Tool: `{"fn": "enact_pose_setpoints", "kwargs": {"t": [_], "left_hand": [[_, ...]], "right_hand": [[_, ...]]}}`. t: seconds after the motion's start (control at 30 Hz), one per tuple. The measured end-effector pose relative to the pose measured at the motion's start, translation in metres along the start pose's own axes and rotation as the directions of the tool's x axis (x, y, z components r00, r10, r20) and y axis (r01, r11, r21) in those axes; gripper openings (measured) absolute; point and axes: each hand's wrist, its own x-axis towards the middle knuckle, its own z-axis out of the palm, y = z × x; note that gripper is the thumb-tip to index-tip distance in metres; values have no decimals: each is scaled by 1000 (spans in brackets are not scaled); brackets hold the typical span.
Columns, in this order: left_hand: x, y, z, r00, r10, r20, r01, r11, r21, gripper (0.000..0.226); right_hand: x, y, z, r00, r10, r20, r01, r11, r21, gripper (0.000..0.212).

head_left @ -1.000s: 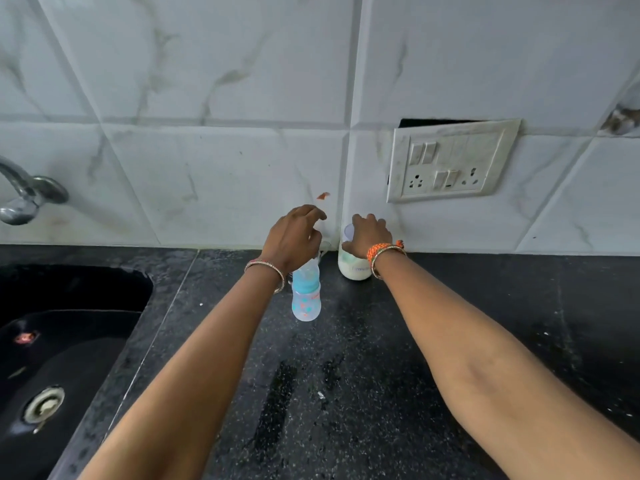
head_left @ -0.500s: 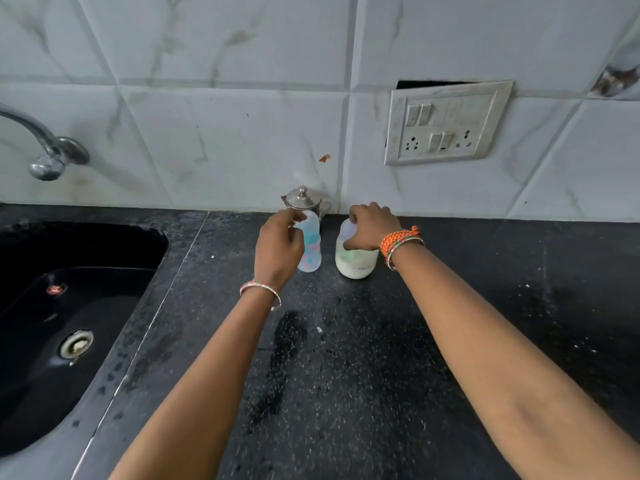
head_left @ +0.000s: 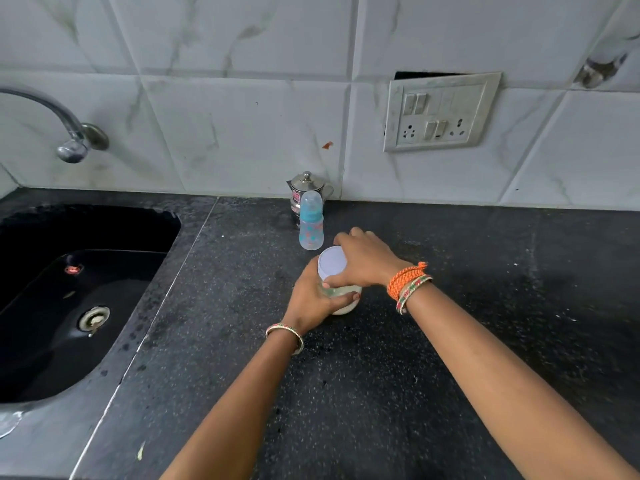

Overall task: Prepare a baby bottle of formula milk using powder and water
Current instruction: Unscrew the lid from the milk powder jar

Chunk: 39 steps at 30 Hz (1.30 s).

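The dark counter [head_left: 381, 393] is stretching wide on every side of the hands, with open room toward the person and out to the right; the sink [head_left: 69, 289] is dropping away well to the left of the left hand, its edge a place to avoid. The powder jar [head_left: 337, 285] is sitting on the counter between the two hands; it is looking like stiff, light plastic, probably smooth, so the body is the place to brace it. The left hand [head_left: 311, 303] is wrapping around the jar's body; the right hand [head_left: 367, 261] is gripping the white lid [head_left: 332, 263] by its rim, seemingly about to twist it. The baby bottle [head_left: 311, 221] is standing upright just beyond the hands, capped, light and easy to tip; a small steel pot [head_left: 306, 188] is standing behind it against the wall.
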Motion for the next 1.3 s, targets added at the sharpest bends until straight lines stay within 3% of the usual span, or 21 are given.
{"fn": "enact_pose_setpoints", "kwargs": {"t": [0.33, 0.5, 0.63, 0.7, 0.83, 1.07, 1.3], "left_hand": [[2, -3, -1, 995, -95, -3, 95, 993, -67, 85], [1, -3, -4, 994, -104, 41, 105, 993, -44, 86], [3, -4, -4, 989, -117, 94, 124, 990, -64, 85], [6, -6, -5, 983, -143, 118, 150, 987, -54, 87], [11, -11, -7, 975, -175, 137, 183, 982, -51, 91], [12, -8, -8, 981, -163, 105, 171, 983, -64, 87], [21, -8, -16, 962, -193, 191, 188, 981, 44, 98]], "right_hand": [[10, -2, -12, 968, -228, 104, 231, 973, -17, 68], [4, 0, -13, 951, -307, 39, 310, 945, -108, 59], [-2, -6, -8, 980, -193, -39, 170, 929, -327, 69], [0, -9, -6, 992, -122, -14, 110, 936, -333, 72], [2, -5, -12, 984, -112, 138, 135, 977, -167, 70], [14, -2, -21, 950, -191, 248, 246, 945, -216, 65], [25, 3, -25, 930, -209, 303, 297, 913, -280, 67]]}}
